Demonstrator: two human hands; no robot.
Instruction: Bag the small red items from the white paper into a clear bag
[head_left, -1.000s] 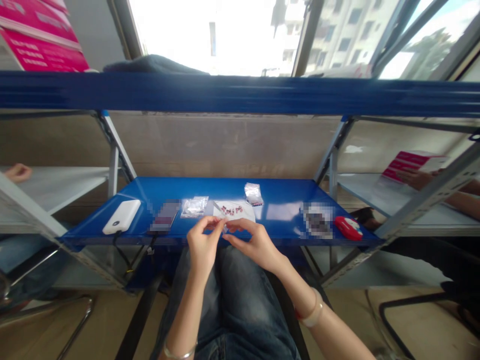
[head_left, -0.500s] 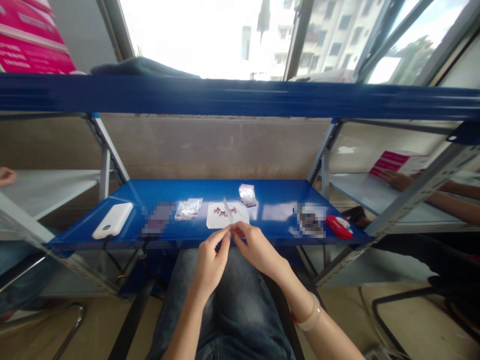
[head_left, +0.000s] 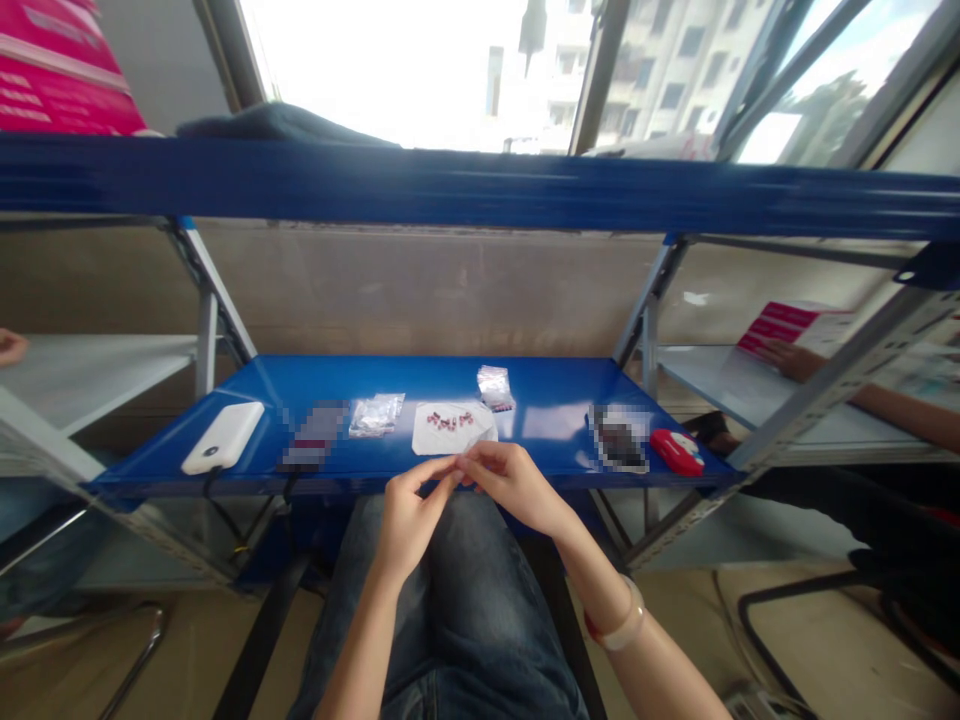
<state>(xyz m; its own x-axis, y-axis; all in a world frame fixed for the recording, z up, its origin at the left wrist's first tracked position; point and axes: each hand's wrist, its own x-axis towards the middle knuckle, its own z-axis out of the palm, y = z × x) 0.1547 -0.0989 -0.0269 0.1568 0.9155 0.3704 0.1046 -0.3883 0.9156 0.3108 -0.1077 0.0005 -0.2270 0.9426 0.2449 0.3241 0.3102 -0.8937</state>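
- I take the white sheet [head_left: 452,430] on the blue shelf [head_left: 547,400] as my landmark; a cluster of small red pieces [head_left: 448,420] lies on its middle, untouched.
- Both hands hang just in front of the sheet's near edge, over the lap and clear of the shelf.
- The left hand [head_left: 409,515] has thumb and forefinger drawn together to a point, the other fingers curled loosely underneath.
- The right hand [head_left: 514,485] meets it tip to tip, its thumb and first fingers pressed closed in the same way.
- Whatever sits between those fingertips is too small for me to make out.
- I judge this to be fine fingertip work at the meeting point, with the pieces on the sheet waiting.
- Any further move calls for a steady, light pinch and a short reach forward to the sheet, without brushing the pieces.
- Left of the sheet lie a clear bag [head_left: 375,413] and, farther out, a white power bank [head_left: 223,437].
- Behind the sheet to the right sits a small packet [head_left: 496,387]; a red object [head_left: 676,451] is well to the right.
- Far right of the sheet, another person's hand [head_left: 787,358] rests by a pink box [head_left: 787,322].
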